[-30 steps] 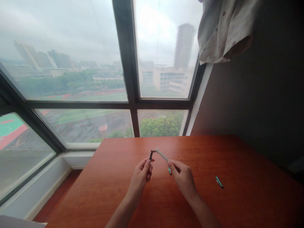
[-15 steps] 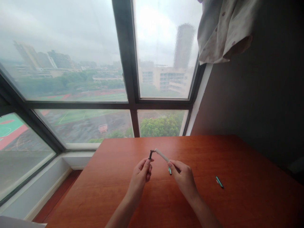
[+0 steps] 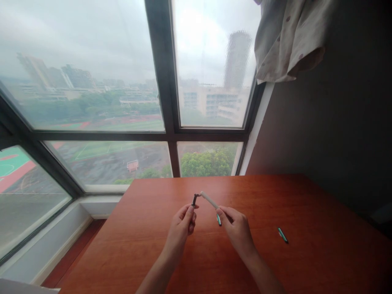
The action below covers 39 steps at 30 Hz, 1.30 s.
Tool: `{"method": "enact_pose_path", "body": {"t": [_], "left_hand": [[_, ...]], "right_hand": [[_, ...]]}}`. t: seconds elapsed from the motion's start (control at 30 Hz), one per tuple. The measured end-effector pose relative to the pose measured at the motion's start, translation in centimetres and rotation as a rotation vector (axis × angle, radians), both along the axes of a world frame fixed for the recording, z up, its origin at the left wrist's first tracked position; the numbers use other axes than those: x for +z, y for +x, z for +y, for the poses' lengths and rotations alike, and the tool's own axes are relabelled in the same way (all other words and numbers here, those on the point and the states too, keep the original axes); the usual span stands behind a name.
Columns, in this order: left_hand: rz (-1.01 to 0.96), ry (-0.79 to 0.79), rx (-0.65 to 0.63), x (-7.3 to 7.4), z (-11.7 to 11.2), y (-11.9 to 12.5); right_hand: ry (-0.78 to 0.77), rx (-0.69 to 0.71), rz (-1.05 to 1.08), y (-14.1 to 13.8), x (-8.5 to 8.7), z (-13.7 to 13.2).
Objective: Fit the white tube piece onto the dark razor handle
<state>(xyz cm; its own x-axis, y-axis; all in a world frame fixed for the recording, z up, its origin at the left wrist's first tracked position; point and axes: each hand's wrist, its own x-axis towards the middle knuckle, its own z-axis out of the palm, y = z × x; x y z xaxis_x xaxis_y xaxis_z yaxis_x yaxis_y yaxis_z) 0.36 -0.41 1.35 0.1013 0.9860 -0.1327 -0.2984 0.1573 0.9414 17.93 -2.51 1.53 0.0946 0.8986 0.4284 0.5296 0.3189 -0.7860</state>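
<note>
My left hand (image 3: pixel 181 226) pinches a small dark piece (image 3: pixel 194 199) just above the red-brown wooden table (image 3: pixel 321 261). My right hand (image 3: pixel 235 227) pinches a thin white stick (image 3: pixel 209 199) that slants up to the left, its tip meeting the dark piece. A small teal-tipped part (image 3: pixel 218 219) shows under my right fingers; whether it belongs to the stick is unclear. Both hands hover over the middle of the table, fingers closed.
A second small teal and dark piece (image 3: pixel 282 234) lies on the table to the right of my hands. A large window (image 3: pixel 159 81) rises behind the table's far edge. Pale cloth (image 3: pixel 288 41) hangs at the upper right beside a dark wall.
</note>
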Motion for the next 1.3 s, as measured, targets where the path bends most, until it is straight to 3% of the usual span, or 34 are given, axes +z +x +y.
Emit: {"method": "enact_pose_path", "body": {"t": [1.3], "left_hand": [[-0.017,-0.013,0.002,0.02,-0.11,0.07]], "right_hand": [[-0.029,0.017,0.021,0.25,-0.2,0.09]]}}
